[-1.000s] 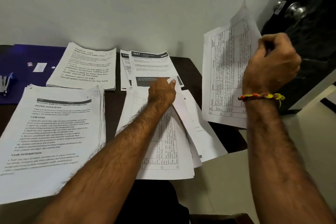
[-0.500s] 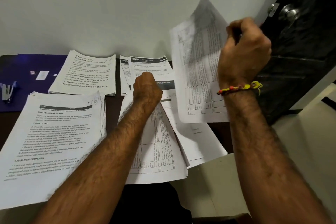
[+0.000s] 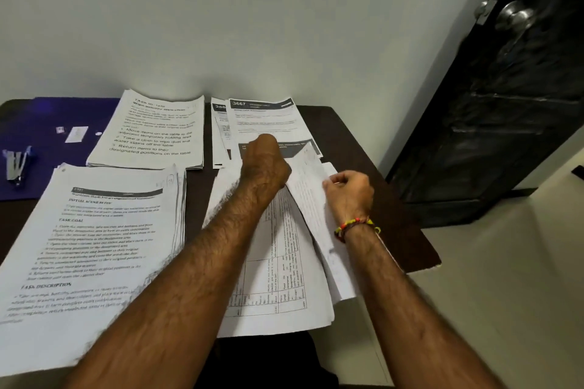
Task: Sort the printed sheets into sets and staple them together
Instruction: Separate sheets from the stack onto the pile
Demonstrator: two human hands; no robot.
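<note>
Dark wooden bench [image 3: 347, 136] against a pale wall, dark door [image 3: 505, 104] w/ round metal knob at right. Four groups of printed sheets on the bench. Largest: thick stack [image 3: 104, 246] at near left, headed "Initial scene setup". Next, a loose fanned pile [image 3: 284, 278] at centre-right w/ a printed table, overhanging the near edge. Far left-centre: a neat stack [image 3: 151, 133] w/ large-type numbered steps. Far centre: sheets headed "3667" [image 3: 265, 117], overlapping another sheet. Purple folder [image 3: 41, 142] at far left, a stapler [image 3: 15, 164] lying on it. Left hand [image 3: 264, 164] rests on top of the fanned pile, fingers curled under; cannot tell if they grasp a sheet. Right hand [image 3: 349, 196], w/ beaded wristband, pinches the right edge of a sheet [image 3: 311, 196] in that pile, fingers clenched on it.
</note>
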